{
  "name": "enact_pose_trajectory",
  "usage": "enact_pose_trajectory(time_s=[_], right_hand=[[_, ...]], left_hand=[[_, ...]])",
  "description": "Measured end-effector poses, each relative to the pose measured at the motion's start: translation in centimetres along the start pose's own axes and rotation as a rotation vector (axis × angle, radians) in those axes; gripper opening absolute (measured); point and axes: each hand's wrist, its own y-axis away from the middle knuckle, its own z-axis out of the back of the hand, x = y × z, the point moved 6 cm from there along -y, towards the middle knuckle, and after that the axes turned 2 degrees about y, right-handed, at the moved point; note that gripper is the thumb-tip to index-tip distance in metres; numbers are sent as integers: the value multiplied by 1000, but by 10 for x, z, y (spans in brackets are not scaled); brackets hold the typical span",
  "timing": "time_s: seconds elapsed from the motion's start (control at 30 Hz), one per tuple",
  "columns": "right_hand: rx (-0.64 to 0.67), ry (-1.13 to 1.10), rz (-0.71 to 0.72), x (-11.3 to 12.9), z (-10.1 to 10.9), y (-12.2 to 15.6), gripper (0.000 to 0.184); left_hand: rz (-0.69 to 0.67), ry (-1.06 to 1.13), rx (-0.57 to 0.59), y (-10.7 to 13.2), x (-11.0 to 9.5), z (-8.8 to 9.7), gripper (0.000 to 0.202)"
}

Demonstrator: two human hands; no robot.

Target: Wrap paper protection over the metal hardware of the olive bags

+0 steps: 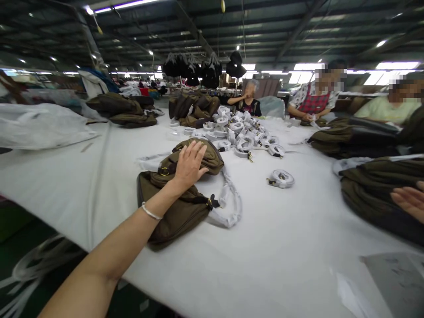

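Observation:
My left hand [190, 165] lies with fingers stretched out on an olive-brown bag [212, 157]. Beneath and nearer to me is another olive-brown bag [179, 216], partly hidden by my forearm. A strap wrapped in white [233, 212] curves out from their right side, near a dark tab with a gold-coloured ring [210, 202]. At the right edge of the view my right hand [410, 201], partly cut off, has its fingers extended beside a stack of olive-brown bags [371, 190]. I cannot tell whether it touches them.
Wrapped coiled straps [243, 130] form a heap at mid-table, and a single coiled strap [281, 179] lies closer. More bags [194, 108] are piled behind. Clear plastic [39, 126] covers the left side. Several people sit across the white table [265, 256]. A grey marked sheet [394, 282] lies lower right.

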Motion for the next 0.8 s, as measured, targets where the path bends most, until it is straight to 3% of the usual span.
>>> enact_pose_trajectory(time_s=[0.03, 0.1, 0.23, 0.33, 0.47, 0.53, 0.63, 0.73, 0.8], right_hand=[[2, 33, -41, -1, -7, 25, 9], [70, 136, -57, -1, -23, 79, 13], [285, 427, -8, -7, -41, 180, 29], [500, 708, 30, -20, -43, 240, 37], [690, 891, 81, -37, -34, 294, 45], [742, 834, 104, -42, -30, 310, 50], [804, 621, 77, -54, -30, 326, 55], [849, 298, -26, -68, -38, 341, 58], [867, 77, -102, -77, -48, 353, 60]], left_hand=[[57, -33, 104, -4, 10, -7, 78], [140, -49, 195, -7, 29, -17, 73], [277, -30, 188, -9, 58, -14, 44], [375, 8, 119, -22, 74, 20, 42], [451, 20, -44, -43, 82, 98, 38], [405, 19, -147, -43, 68, 140, 36], [140, 64, -298, -20, 15, 189, 32], [-152, 83, -284, 33, -50, 204, 35], [-331, 51, -197, 74, -90, 191, 38]])
